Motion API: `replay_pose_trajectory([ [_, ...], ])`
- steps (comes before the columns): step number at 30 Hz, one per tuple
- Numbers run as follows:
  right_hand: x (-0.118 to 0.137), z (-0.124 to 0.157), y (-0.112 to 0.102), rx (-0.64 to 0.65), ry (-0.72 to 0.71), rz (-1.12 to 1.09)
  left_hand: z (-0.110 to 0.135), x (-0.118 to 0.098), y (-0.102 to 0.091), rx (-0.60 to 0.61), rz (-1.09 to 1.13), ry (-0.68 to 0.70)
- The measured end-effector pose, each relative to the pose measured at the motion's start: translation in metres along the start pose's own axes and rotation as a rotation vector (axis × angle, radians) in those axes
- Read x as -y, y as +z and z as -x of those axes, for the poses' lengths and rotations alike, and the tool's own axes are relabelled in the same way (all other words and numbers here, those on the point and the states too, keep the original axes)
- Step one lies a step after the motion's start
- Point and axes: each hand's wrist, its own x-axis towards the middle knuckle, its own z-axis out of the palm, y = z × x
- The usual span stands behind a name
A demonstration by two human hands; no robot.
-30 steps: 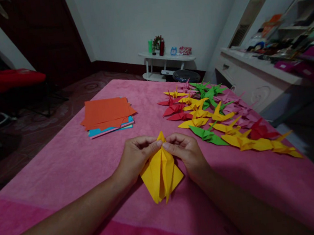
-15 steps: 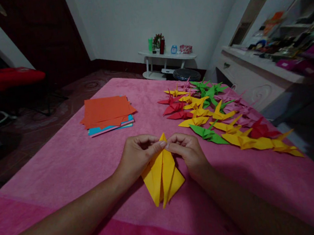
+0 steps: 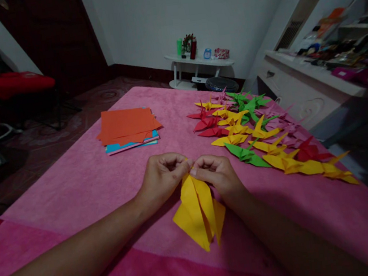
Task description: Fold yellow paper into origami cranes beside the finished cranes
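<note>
A partly folded sheet of yellow origami paper [image 3: 196, 208] hangs between my hands, its loose flaps pointing down toward me above the pink tablecloth [image 3: 118, 183]. My left hand [image 3: 168, 171] pinches the top tip from the left, thumb and forefinger closed on it. From the right, my right hand [image 3: 216, 174] pinches the same tip, its thumb nearly touching the left thumb. The fingers cover most of that tip. Right of my hands lie several folded paper cranes; a green crane [image 3: 247, 154] is nearest to my right hand.
A stack of orange paper squares [image 3: 128, 123] over blue and pink ones sits at the back left. Several yellow, red, green and pink cranes, such as a red crane [image 3: 311, 150], fill the table's right side. Beyond stands a white side table [image 3: 201, 59].
The yellow paper has turned in my fingers, its lower flaps swinging right and one fold showing wider. My fingers now cover more of the top tip. The view has shifted slightly.
</note>
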Motion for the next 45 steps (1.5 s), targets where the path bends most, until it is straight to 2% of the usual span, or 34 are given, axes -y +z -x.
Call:
replay_pose_trajectory([
  [4,-0.002,-0.003,-0.002,0.000,-0.027,-0.032,-0.007,0.002,-0.004,-0.166,0.030,0.075],
  [7,-0.003,-0.005,-0.006,0.010,-0.007,-0.035,-0.010,0.002,-0.007,-0.232,0.075,0.101],
  [11,-0.002,-0.007,-0.012,0.008,-0.048,0.031,-0.011,0.001,-0.008,-0.231,0.112,0.107],
  [15,0.003,-0.008,-0.014,-0.007,-0.196,0.132,-0.010,-0.001,-0.006,-0.209,0.113,0.105],
  [21,0.008,-0.008,-0.017,-0.022,-0.300,0.283,-0.012,0.004,-0.007,-0.077,0.093,-0.014],
  [28,0.015,-0.007,-0.023,-0.300,-0.514,0.495,-0.013,0.006,-0.013,-0.241,0.084,0.030],
  [39,0.010,-0.012,-0.032,-0.329,-0.514,0.518,-0.006,0.002,-0.007,-0.176,0.138,0.041],
  [42,0.012,-0.011,-0.032,-0.337,-0.527,0.558,-0.006,0.001,-0.007,-0.170,0.089,0.049],
  [45,0.013,-0.008,-0.031,-0.352,-0.597,0.689,-0.007,0.001,-0.007,-0.170,-0.018,0.040],
])
